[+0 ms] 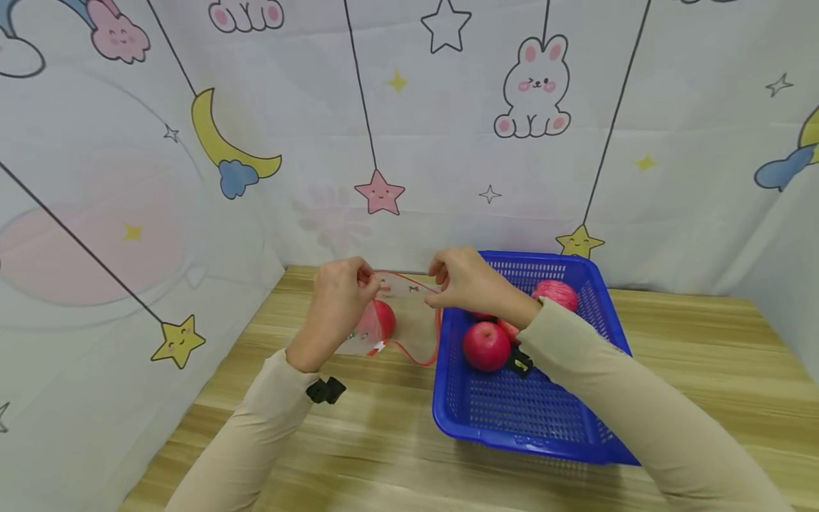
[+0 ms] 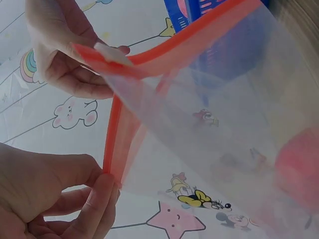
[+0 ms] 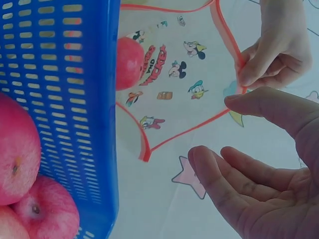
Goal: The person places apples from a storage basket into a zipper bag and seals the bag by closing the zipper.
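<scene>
A clear zip bag (image 3: 172, 107) with an orange-red rim and cartoon prints hangs with its mouth spread wide. My left hand (image 1: 337, 302) pinches the rim between thumb and fingers; the left wrist view shows this pinch up close. One red apple (image 3: 129, 63) lies inside the bag. Beside the rim, my right hand (image 1: 470, 284) has thumb and fingers spread apart, the thumb tip overlapping the rim in the right wrist view. A white zip slider (image 2: 112, 54) sits at a corner of the bag's mouth.
To the right of the bag stands a blue plastic basket (image 1: 531, 444) on the wooden table (image 1: 358, 441). Several red apples (image 1: 486, 346) are in it, partly covered by the right arm. A cartoon-printed cloth (image 1: 435, 142) hangs behind and at the left.
</scene>
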Motion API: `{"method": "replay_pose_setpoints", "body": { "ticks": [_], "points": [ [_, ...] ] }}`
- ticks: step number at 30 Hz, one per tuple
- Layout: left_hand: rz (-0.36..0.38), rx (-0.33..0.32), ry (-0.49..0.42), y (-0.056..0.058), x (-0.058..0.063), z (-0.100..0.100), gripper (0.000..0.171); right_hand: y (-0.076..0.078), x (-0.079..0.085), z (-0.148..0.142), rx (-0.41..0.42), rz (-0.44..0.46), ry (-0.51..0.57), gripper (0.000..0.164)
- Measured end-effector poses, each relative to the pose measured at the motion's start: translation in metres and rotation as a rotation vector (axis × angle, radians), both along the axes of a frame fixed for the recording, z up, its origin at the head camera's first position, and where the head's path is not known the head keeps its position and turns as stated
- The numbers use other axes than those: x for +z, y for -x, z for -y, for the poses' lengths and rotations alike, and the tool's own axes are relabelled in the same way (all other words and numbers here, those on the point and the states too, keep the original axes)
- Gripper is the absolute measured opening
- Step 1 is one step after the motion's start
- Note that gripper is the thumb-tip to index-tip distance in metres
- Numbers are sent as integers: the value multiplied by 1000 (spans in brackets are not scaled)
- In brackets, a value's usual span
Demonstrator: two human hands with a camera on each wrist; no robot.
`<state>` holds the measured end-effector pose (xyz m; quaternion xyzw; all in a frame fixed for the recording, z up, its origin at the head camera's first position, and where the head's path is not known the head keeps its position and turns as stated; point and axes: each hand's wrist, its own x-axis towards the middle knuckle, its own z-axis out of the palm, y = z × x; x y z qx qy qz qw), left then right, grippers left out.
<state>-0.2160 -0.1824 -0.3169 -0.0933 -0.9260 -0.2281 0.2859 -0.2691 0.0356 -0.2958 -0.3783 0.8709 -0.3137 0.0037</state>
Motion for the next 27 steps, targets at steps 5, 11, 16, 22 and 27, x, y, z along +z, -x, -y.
{"method": "replay_pose_setpoints", "body": {
  "ticks": [5,11,16,22,27],
  "points": [
    [-23,11,-6,1,3,1,6,5,-2,-9,-23,1,-11,35],
    [-32,11,-15,2,5,1,7,8,-6,-24,-69,13,-73,37],
    [-38,8,-8,3,4,2,8,11,-16,-38,-73,9,-146,38],
    [-30,7,0,2,4,3,9,11,-27,-51,-13,20,-215,43],
    [-41,-2,3,1,4,3,9,8,-40,-58,25,33,-255,46]
  ]
}}
